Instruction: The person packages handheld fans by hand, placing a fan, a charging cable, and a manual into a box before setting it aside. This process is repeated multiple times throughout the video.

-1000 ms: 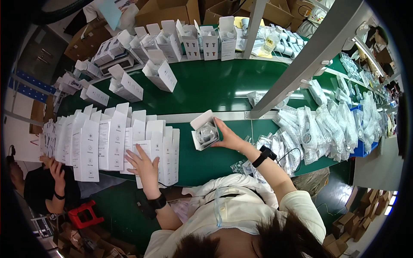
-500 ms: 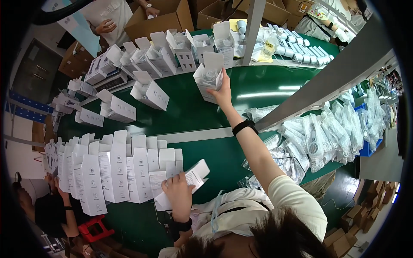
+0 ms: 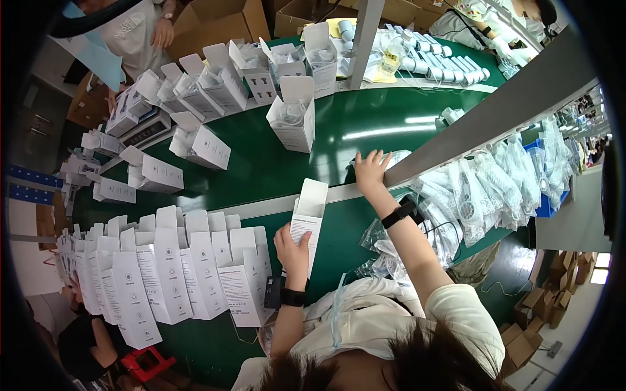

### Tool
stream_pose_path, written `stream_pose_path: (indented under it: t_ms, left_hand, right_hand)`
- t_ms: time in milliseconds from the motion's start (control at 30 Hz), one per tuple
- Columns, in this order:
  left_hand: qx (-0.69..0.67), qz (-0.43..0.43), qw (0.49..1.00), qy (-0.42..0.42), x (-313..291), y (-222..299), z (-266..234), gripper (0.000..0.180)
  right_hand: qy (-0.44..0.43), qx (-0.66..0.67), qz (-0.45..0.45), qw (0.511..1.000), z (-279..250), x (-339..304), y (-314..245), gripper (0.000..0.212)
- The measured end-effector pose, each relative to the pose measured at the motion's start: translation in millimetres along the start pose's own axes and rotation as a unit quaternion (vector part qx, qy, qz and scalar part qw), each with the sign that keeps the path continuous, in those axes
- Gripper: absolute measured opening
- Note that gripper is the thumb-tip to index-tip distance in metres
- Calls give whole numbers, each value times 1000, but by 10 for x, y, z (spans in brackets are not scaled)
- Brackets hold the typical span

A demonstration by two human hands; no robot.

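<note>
My left hand (image 3: 293, 255) is closed around a tall white carton (image 3: 310, 218) with its top flap up, held beside the row of similar white cartons (image 3: 171, 274) on the near green bench. My right hand (image 3: 373, 173) has its fingers spread and nothing in it. It is over the pale dividing rail, close to a clear plastic bag (image 3: 398, 158) partly hidden by the grey post. Farther off, an open white carton (image 3: 295, 127) with a clear-bagged item inside stands on the green belt (image 3: 241, 176).
Many clear-bagged parts (image 3: 466, 205) are heaped at right beside the slanted grey post (image 3: 482, 111). Filled open cartons (image 3: 222, 88) line the belt's far side. Grey cylindrical parts (image 3: 437, 65) lie at the back right. Other people work at the far side and at left.
My right hand has let go of the filled carton on the belt and drawn back toward the bags. My left hand has brought a carton away from the row, now more upright.
</note>
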State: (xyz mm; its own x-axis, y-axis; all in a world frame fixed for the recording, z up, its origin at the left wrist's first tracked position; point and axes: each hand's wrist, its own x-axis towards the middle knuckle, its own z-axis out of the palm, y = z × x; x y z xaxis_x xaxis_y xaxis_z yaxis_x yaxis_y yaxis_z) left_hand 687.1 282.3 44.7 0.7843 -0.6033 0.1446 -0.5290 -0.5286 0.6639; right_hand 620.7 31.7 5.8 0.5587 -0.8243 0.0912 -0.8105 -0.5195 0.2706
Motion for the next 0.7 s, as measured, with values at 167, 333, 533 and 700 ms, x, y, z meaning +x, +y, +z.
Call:
stream_pose_path:
  t_ms: [167,333,533,700]
  left_hand:
    - [-165,-111,980,-19,167,-300,13,44]
    - [-9,-85,984,-157,407,-111,-96,44]
    - [-75,60,969,-227,672,-327,149,49]
    - [-286,-105,914,-267,580,-190,-29,60]
  right_hand:
    - [-148,-27,-62,987,-52,165,-78,39]
    - [-111,87,-244,960,-414,183,-171,47]
    - [-25,424,-216,879,-572,146,-216,62]
    - [5,807,29,590,-1260,-150,81,56]
